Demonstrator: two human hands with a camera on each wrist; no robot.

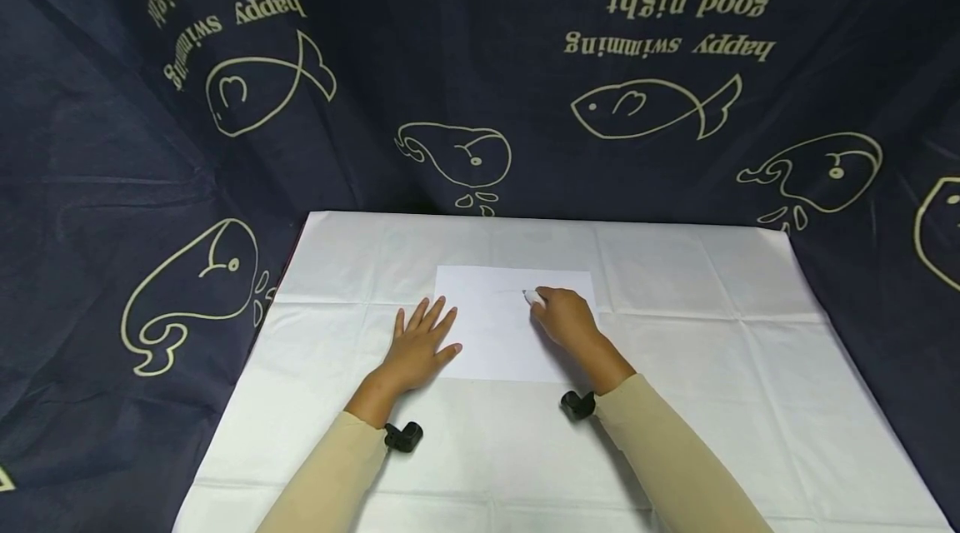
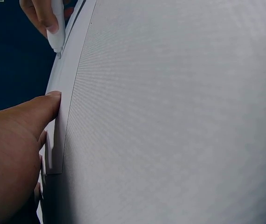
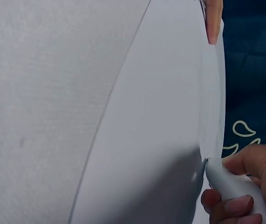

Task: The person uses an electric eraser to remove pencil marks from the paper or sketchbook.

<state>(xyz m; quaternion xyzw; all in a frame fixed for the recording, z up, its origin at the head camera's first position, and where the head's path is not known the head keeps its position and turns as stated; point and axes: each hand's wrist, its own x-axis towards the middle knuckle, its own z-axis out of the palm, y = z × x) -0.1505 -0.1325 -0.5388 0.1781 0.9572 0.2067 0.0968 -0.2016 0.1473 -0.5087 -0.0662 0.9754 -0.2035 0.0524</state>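
Observation:
A white sheet of paper (image 1: 495, 341) lies on the cloth-covered table. My right hand (image 1: 566, 316) grips a white marker (image 3: 235, 186) over the upper right part of the sheet, its dark tip at the paper. Left of the tip, a faint line (image 1: 506, 291) shows on the paper. With fingers spread, my left hand (image 1: 415, 356) rests at the sheet's left edge, some fingertips on it. In the left wrist view, the thumb (image 2: 46, 105) lies by the paper's edge, and the other fingers are mostly hidden behind the palm.
White cloth (image 1: 675, 283) with fold creases covers the table. Behind and left of it hangs a dark blue curtain (image 1: 450, 33) with fish, whale and letter prints. Small black wrist devices (image 1: 405, 436) sit by both beige sleeves (image 1: 667, 450).

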